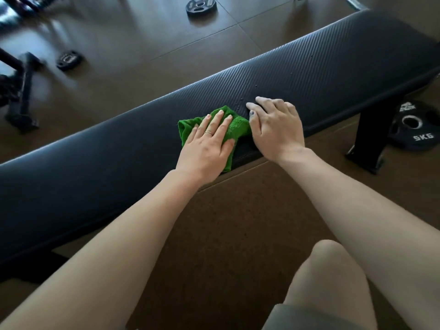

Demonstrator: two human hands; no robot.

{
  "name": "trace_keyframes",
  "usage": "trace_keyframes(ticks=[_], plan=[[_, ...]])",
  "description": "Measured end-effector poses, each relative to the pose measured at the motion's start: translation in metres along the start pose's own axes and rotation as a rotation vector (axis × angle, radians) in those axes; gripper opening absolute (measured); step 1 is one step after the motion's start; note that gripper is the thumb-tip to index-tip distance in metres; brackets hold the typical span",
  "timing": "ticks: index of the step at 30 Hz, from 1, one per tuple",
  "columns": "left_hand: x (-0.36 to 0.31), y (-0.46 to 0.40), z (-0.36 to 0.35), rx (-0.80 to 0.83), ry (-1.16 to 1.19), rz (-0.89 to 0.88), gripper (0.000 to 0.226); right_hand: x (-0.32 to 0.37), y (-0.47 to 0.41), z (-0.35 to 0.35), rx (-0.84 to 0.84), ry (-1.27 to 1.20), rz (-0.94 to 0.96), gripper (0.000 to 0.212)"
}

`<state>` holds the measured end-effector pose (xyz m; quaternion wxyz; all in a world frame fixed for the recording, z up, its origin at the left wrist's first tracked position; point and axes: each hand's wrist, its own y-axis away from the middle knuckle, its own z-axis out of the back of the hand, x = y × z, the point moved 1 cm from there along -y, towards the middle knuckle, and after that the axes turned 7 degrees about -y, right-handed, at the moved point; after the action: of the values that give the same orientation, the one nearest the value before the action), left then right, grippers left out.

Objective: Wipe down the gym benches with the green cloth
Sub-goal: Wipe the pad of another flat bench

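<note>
Ribbed black bench pad [321, 67] | left hand [209, 141] flat on fluffy green cloth [235, 126] | right hand [276, 125] spread on pad

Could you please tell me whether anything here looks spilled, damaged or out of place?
Small droplets speckle the black padded gym bench just beyond the green terry cloth, not yet wiped. Black weight plates lie loose on the brown floor.

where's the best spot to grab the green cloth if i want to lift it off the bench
Probably the bunched far edge of the cloth, pinched from above. That raised fold beyond the left hand's fingertips is free, while the flat palm covers the middle and the near corner drapes over the bench edge. The right hand rests beside it.
</note>
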<state>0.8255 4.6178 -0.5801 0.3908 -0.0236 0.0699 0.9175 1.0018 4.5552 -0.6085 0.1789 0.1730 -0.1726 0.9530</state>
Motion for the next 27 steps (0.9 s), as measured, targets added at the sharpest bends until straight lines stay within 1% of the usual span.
trace_keyframes(ticks=[4, 7, 11, 14, 18, 20, 24, 26, 27], plan=[[-0.012, 0.048, -0.006, -0.010, -0.012, 0.035, 0.060, -0.004, 0.005, 0.000, 0.009, 0.006, 0.027, 0.052], [-0.010, 0.057, -0.008, 0.002, -0.044, 0.048, 0.060, -0.001, 0.005, 0.000, 0.004, 0.027, 0.030, 0.050], [-0.004, 0.026, -0.004, 0.004, -0.012, 0.048, 0.058, -0.001, 0.001, 0.000, -0.037, 0.040, 0.026, 0.046], [-0.001, -0.010, 0.000, 0.005, 0.027, 0.086, 0.056, -0.004, 0.002, -0.001, -0.067, 0.038, 0.034, 0.044], [0.018, -0.050, 0.008, 0.015, 0.042, 0.084, 0.056, -0.008, 0.001, -0.002, -0.061, 0.033, 0.023, 0.046], [0.040, -0.060, 0.011, 0.019, 0.049, 0.131, 0.056, -0.008, 0.002, -0.001, -0.055, 0.037, 0.006, 0.047], [0.079, -0.077, 0.014, 0.030, 0.092, 0.343, 0.057, -0.008, 0.003, 0.000, -0.068, 0.020, 0.004, 0.048], [0.078, -0.085, 0.016, 0.022, 0.094, 0.410, 0.058, -0.008, 0.003, -0.002, -0.084, 0.026, -0.006, 0.047], [0.070, -0.085, 0.016, 0.021, 0.087, 0.411, 0.059, -0.008, 0.003, -0.003, -0.094, 0.030, -0.010, 0.047]])
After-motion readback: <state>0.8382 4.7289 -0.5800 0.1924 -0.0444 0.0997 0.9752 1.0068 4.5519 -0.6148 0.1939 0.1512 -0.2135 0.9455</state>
